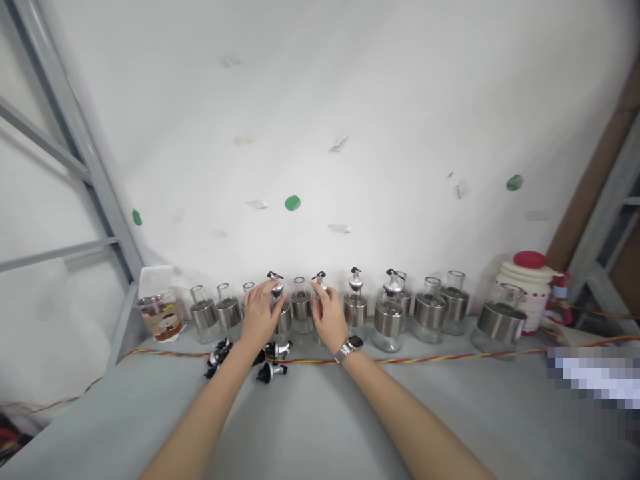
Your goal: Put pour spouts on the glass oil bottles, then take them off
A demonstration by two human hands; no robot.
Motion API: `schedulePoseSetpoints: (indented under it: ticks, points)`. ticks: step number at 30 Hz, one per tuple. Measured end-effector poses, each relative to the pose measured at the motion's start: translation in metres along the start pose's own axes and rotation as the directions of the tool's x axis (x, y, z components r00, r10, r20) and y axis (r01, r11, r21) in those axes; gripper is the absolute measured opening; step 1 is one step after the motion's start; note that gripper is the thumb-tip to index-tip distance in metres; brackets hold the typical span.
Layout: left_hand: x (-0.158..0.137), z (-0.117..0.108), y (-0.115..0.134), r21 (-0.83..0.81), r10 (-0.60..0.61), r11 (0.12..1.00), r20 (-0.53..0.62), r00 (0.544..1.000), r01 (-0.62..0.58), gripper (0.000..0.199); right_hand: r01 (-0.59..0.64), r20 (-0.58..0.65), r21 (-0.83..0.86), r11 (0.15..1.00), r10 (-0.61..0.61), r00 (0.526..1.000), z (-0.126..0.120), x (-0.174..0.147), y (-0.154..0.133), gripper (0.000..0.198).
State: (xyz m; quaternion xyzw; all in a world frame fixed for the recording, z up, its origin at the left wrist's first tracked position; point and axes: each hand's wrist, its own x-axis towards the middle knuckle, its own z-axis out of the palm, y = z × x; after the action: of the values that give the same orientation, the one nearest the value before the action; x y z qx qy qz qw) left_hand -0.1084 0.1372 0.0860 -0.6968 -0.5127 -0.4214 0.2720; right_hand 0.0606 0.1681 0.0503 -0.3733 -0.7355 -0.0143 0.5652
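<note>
In the head view, my left hand (259, 317) curls its fingers and thumb around a silver-and-black pour spout (277, 285) set in the neck of a glass bottle (283, 319). My right hand (330, 319) is closed about a second pour spout (320, 276); the hand hides most of the bottle beneath it. Between the hands stands a glass bottle with a steel band (301, 308), its neck bare. To the right, two bottles carry spouts, one banded bottle (355, 311) and another nearer bottle (389, 323). Several loose pour spouts (270, 372) lie by my left forearm.
More bare-necked bottles (204, 312) line the wall on both sides. A clear plastic container (161, 317) stands far left, a cream jar with a red lid (530, 277) far right. A twisted red-yellow wire (415, 360) crosses the grey table (310, 427).
</note>
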Motion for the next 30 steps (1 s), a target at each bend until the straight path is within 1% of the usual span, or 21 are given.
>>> schedulePoseSetpoints:
  ticks: [4,9,14,26,30]
  points:
    - [0.000,0.004,0.002,0.022,0.018,1.000,0.021,1.000,-0.019,0.029,0.007,-0.008,-0.010,1.000,-0.007,1.000,0.001,0.000,0.000,0.038]
    - [-0.004,0.014,0.008,0.077,-0.049,0.996,-0.046,0.998,0.053,0.028,0.010,-0.016,-0.016,1.000,-0.011,1.000,0.001,0.000,0.000,0.037]
    - [-0.005,0.019,0.012,0.130,-0.115,0.983,-0.097,0.989,0.127,0.028,0.008,-0.018,-0.015,1.000,-0.009,1.000,0.000,0.000,-0.001,0.038]
    - [0.000,0.025,0.013,0.170,-0.185,0.962,-0.162,0.969,0.212,0.022,0.006,0.005,-0.025,1.000,-0.006,1.000,0.000,0.000,-0.001,0.040]
    - [0.002,0.027,0.014,0.176,-0.205,0.956,-0.162,0.965,0.233,0.022,0.006,-0.004,-0.035,0.999,-0.006,1.000,0.000,0.000,-0.001,0.039]
